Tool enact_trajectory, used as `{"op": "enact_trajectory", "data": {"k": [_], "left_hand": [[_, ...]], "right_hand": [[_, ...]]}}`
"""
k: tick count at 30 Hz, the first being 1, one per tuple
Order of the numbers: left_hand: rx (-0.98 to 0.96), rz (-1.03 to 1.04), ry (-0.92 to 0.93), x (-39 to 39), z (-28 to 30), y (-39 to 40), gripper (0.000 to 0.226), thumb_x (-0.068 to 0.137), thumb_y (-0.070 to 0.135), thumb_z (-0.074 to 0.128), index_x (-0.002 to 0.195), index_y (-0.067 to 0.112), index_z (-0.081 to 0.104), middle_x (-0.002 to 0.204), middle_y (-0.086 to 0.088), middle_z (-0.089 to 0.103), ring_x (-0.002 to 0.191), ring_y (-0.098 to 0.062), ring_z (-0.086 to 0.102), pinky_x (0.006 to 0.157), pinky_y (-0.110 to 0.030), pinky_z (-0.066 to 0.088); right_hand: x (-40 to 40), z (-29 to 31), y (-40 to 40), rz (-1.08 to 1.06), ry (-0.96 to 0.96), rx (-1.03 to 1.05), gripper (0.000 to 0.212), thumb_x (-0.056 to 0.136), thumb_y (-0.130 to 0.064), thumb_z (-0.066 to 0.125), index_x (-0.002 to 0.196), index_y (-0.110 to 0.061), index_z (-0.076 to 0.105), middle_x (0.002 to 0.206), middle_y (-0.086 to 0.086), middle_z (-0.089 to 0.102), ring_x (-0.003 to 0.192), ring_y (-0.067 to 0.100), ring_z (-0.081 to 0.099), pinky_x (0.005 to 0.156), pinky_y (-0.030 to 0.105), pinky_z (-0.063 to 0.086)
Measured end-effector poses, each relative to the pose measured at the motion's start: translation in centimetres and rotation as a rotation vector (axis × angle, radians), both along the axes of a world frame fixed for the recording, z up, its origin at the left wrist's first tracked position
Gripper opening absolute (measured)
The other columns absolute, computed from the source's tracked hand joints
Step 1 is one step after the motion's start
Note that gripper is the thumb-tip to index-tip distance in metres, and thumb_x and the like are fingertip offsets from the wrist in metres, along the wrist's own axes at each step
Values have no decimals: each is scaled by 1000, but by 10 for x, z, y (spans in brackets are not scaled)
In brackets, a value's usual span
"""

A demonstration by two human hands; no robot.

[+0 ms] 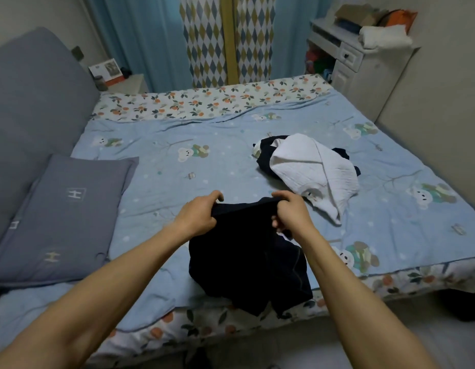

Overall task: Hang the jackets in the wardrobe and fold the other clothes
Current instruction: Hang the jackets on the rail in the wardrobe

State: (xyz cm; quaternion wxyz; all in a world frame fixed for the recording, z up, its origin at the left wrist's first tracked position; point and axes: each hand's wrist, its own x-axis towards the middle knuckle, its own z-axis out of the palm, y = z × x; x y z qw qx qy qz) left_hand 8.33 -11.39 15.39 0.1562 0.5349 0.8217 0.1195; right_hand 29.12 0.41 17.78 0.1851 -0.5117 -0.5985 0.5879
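- Grey pillow: flat, soft, lying at the bed's left side.
- Left hand: arm stretched forward, fingers curled, pinching the top edge of the dark garment.
- Dark garment: limp navy cloth, held above the bed near its front edge (lower part crumpled on the quilt).
- Right hand: likewise clamped on that edge.
- White garment: textured, heaped over dark clothes further right.
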Motion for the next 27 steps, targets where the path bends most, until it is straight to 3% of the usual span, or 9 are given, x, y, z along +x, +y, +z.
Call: {"op": "enact_trajectory", "data": {"k": [2,6,9,12,13,15,17,20,27], "left_hand": [[-183,85,89,-8,-19,-4,51,78,12,54,126,29,56,112,-4,67,101,-32,63,77,-36,50],[-166,466,-364,-5,-40,-5,17,83,11,47,84,8,64,81,-15,63,72,-29,61,62,-29,46],[-5,697,-869,-8,-37,-2,12,90,13,51,91,6,60,76,-13,55,53,-26,52,49,-25,42],[161,525,-1295,-19,-26,-5,19,86,-10,57,102,-1,62,92,-14,63,78,-22,67,67,-25,57],[186,416,-1246,-23,-25,-8,31,83,-17,57,110,-1,61,101,-14,65,91,-22,67,76,-27,57],[173,205,-803,-37,-27,-15,44,81,-16,62,120,5,61,112,-10,64,102,-22,63,88,-32,53],[133,10,-296,-51,-33,-21,42,80,-8,60,118,10,66,108,-9,64,100,-26,62,87,-35,49],[16,-176,191,-68,-43,-30,34,81,5,59,110,17,71,102,-5,66,99,-32,60,75,-36,45],[347,-217,93,-93,-32,-11,30,73,14,41,88,3,64,78,-11,65,78,-35,61,89,-37,45]], "right_hand": [[-1,5,-2,-69,141,-86,43,82,7,27,100,-5,64,55,11,57,37,18,53,36,25,40],[6,2,-2,18,258,-161,10,88,0,54,92,-7,60,83,17,73,76,24,75,56,28,58],[20,-14,1,242,-45,62,29,79,-1,57,100,-19,60,102,10,73,98,22,70,79,34,58],[23,-26,0,221,-376,377,33,81,-3,52,110,-13,63,97,10,72,95,29,66,81,43,55],[23,-27,0,179,-446,475,35,80,-2,50,109,-14,65,93,12,70,92,32,65,78,43,55],[13,-27,-5,149,-544,668,38,77,-2,48,106,-16,68,91,12,67,89,34,61,71,40,52],[1,-29,-10,110,-530,827,30,78,-1,53,101,-13,69,94,11,57,90,33,55,66,38,47],[-16,-29,-10,109,-454,973,21,75,5,60,94,1,69,109,19,55,104,36,49,76,42,47],[-57,-23,0,252,-377,893,4,87,-4,54,88,0,55,78,20,60,74,38,53,66,48,45]]}}
